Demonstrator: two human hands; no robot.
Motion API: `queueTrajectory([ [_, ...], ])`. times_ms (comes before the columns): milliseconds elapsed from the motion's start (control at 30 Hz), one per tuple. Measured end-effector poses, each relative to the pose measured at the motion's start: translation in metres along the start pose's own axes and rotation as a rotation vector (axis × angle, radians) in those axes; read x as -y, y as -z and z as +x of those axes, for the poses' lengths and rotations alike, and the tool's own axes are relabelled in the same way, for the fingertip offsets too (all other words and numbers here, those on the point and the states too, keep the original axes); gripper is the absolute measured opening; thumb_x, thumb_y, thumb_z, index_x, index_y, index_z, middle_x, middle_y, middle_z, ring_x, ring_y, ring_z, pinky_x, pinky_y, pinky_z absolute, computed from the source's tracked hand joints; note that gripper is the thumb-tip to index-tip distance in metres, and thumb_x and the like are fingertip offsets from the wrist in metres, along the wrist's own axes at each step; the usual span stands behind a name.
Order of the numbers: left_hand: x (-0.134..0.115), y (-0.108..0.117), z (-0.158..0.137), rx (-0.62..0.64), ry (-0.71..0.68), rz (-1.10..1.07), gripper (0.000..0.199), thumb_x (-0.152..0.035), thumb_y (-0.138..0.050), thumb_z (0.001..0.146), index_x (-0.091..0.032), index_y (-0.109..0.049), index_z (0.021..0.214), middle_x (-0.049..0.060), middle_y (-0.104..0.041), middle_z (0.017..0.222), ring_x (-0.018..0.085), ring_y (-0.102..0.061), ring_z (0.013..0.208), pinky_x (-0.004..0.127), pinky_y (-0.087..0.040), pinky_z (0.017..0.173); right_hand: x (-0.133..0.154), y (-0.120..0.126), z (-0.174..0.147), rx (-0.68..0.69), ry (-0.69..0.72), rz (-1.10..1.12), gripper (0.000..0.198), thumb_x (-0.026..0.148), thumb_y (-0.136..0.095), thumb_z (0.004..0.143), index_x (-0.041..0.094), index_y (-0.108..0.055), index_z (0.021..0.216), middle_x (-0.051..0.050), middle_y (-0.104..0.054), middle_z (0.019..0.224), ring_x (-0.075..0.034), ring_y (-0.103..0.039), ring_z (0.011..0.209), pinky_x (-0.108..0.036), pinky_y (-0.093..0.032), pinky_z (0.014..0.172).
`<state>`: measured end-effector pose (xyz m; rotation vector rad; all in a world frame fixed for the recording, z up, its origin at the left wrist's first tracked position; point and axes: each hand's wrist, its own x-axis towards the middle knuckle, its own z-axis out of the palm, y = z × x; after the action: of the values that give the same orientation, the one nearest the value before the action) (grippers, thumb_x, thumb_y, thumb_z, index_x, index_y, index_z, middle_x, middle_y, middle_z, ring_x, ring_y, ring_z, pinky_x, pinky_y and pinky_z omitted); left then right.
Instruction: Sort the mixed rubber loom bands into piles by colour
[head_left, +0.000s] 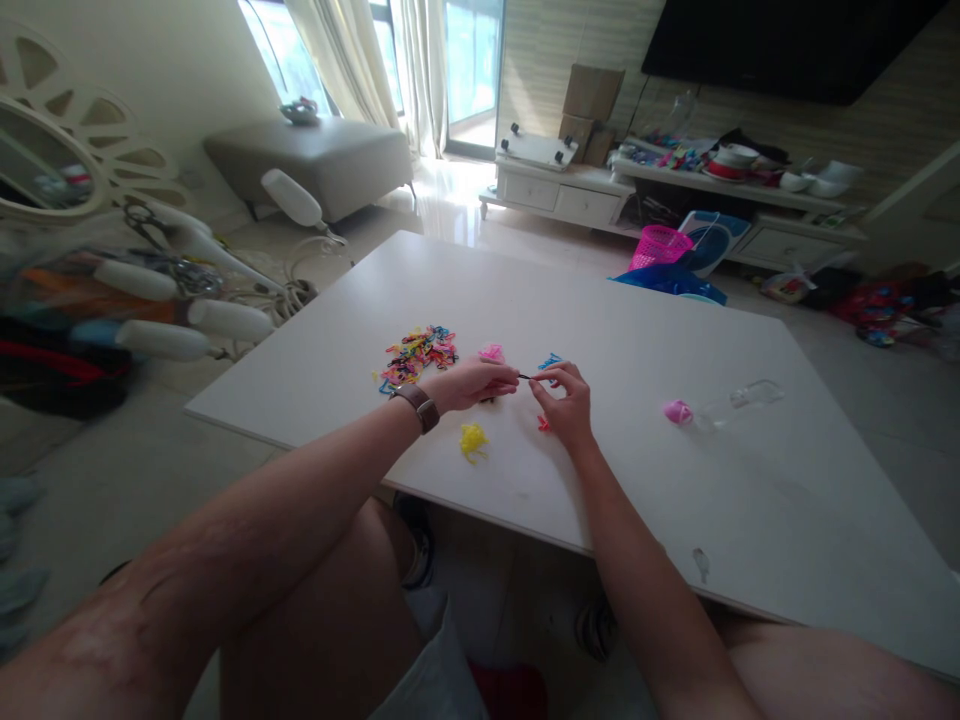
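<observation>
Over the white table (675, 340), my left hand (476, 385) and my right hand (568, 405) meet fingertip to fingertip. Between them they pinch a thin, small black piece (524, 377); its exact kind is too small to make out. A mixed pile of small colourful pieces (417, 356) lies beyond my left wrist. Around my hands sit single-colour groups: pink pieces (492, 353), blue pieces (551, 362), yellow pieces (472, 440) and red pieces (544, 423). Some dark pieces lie partly hidden under my left hand.
On the right of the table lies a clear bottle (739, 402) beside a pink rounded object (678, 412). A small clear object (700, 563) rests near the front edge. A lamp with white shades (231, 318) stands close to the left side. Beyond the table is a pink basket (660, 245).
</observation>
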<state>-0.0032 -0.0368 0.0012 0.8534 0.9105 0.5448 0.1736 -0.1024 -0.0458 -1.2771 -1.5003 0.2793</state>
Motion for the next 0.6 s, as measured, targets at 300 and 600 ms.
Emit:
queueTrajectory([
  [300, -0.010, 0.017, 0.006, -0.010, -0.053, 0.116, 0.014, -0.007, -0.085, 0.066, -0.008, -0.072, 0.070, 0.008, -0.069, 0.074, 0.011, -0.064, 0.070, 0.021, -0.054, 0.070, -0.001, 0.001, 0.001, 0.002, -0.020, 0.016, 0.011, 0.034, -0.068, 0.085, 0.024, -0.071, 0.086, -0.003, -0.066, 0.088, -0.019, -0.061, 0.086, -0.031, -0.049, 0.069],
  [600, -0.024, 0.042, 0.005, -0.215, -0.041, 0.128, 0.014, -0.009, -0.077, 0.072, -0.012, -0.063, 0.068, 0.009, -0.069, 0.073, 0.012, -0.063, 0.065, 0.022, -0.055, 0.066, -0.021, 0.006, 0.003, 0.031, -0.073, -0.203, 0.011, 0.028, -0.063, 0.085, 0.021, -0.069, 0.079, -0.004, -0.066, 0.085, -0.020, -0.059, 0.083, -0.035, -0.048, 0.077],
])
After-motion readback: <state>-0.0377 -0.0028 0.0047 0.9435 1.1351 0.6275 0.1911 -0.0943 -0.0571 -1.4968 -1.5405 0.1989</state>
